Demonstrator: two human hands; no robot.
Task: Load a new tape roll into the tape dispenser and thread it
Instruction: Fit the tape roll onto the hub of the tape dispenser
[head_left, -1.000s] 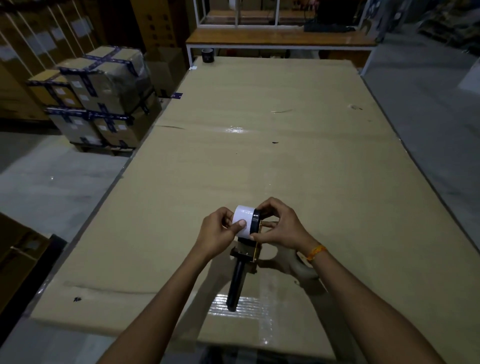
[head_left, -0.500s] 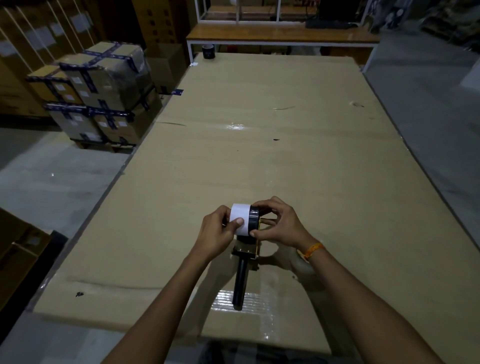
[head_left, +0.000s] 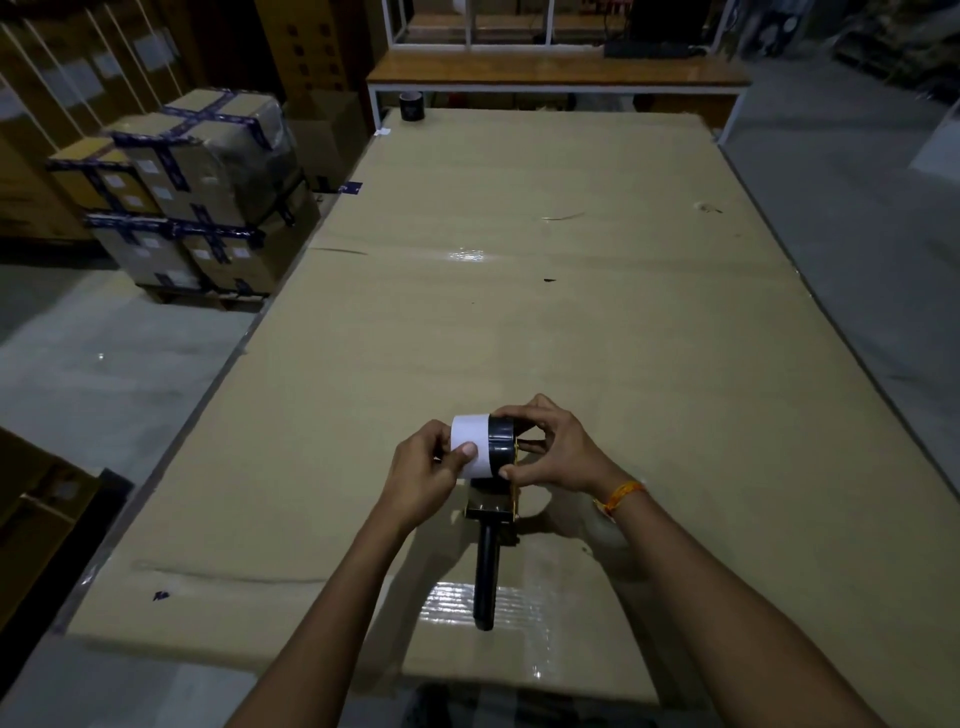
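Observation:
A white tape roll (head_left: 471, 447) sits against the black hub (head_left: 501, 448) of the tape dispenser, near the front middle of the cardboard-covered table (head_left: 545, 322). My left hand (head_left: 422, 473) grips the white roll from the left, thumb on its face. My right hand (head_left: 550, 449) holds the dispenser's black hub and gold frame from the right. The dispenser's black handle (head_left: 487, 577) points toward me and rests on the table. Whether the roll is fully seated on the hub is hidden by my fingers.
A dark tape roll (head_left: 412, 105) stands at the table's far left corner. Taped cartons (head_left: 192, 192) are stacked on a pallet left of the table. A wooden bench (head_left: 556, 78) lies beyond the far edge. A shiny tape patch (head_left: 457, 605) lies under the handle.
The handle has swung from slanting left to pointing almost straight toward me. Both hands keep their grip on roll and dispenser, shifted slightly.

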